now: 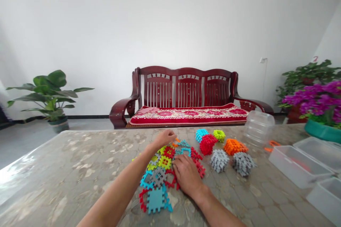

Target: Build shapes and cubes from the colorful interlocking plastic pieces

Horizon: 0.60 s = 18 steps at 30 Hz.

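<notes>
A loose spread of notched plastic building pieces lies on the table, among them a lime green piece (165,163), a grey piece (159,177) and a teal square (156,200). My left hand (167,137) is closed above the far edge of the spread, with an orange piece (175,144) close by its fingers. What it grips, if anything, is hidden. My right hand (186,172) rests low over the right side, fingers extended and touching the pieces, beside red pieces (199,167). It partly covers the pieces underneath.
Sorted stacks stand to the right: blue (201,135), red (208,144), lime (219,135), orange (232,147), light grey (219,160) and dark grey (243,164). Farther right are clear plastic boxes (298,170) and a purple flower pot (322,131). A wooden bench (186,88) stands beyond the table.
</notes>
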Motion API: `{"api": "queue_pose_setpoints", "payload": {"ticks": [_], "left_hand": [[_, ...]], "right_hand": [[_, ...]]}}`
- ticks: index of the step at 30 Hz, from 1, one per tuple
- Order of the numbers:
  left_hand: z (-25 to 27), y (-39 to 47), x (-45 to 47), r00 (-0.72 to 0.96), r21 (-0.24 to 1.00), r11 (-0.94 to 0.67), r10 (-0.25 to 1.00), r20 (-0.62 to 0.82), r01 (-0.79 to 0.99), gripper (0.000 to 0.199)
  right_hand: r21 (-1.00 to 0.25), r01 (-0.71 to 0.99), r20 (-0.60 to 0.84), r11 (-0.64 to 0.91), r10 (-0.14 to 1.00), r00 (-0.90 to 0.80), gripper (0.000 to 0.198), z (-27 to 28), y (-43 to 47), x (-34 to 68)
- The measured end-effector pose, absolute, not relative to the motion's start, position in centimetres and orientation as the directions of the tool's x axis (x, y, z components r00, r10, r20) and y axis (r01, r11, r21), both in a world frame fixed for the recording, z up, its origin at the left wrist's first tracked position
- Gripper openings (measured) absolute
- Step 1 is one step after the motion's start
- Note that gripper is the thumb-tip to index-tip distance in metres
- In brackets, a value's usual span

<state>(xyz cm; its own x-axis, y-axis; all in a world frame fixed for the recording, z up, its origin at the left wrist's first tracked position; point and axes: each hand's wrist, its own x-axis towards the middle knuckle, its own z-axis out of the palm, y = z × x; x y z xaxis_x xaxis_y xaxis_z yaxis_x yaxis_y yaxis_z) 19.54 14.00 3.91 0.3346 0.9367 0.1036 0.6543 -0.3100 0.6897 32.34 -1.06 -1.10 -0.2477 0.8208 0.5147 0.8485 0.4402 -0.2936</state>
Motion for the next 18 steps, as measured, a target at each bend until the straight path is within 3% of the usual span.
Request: {"api": "queue_pose_setpoints", "payload": {"ticks": [3,7,11,14,18], "left_hand": [[4.4,12.1,19.7,0.381,0.668,-0.353,0.918,0.111,0.655,0.037],[5.1,9.5,16.8,0.275,0.622,-0.315,0.947,0.164,0.716,0.041],[4.6,6.8,11.6,0.079,0.542,-0.167,0.98,0.183,0.824,0.049],[3.0,5.1,8.8,-0.039,0.379,-0.016,0.99,0.138,0.925,0.056],[0.6,3.6,8.5,-0.106,0.394,0.086,0.994,0.03,0.915,0.061]], "right_hand": [[-0.355,0.824,0.555,0.442,0.809,-0.195,0.035,-1.1,-1.2,32.6],[-0.405,0.841,0.625,0.358,0.78,-0.031,0.04,-0.1,-1.7,33.6],[-0.368,0.899,0.621,0.237,0.782,0.048,0.037,0.2,-1.8,34.7],[-0.315,0.943,0.553,0.109,0.828,0.089,0.033,-0.7,-1.5,35.0],[-0.382,0.919,0.491,0.095,0.864,0.114,0.035,-2.1,-0.6,34.9]]}}
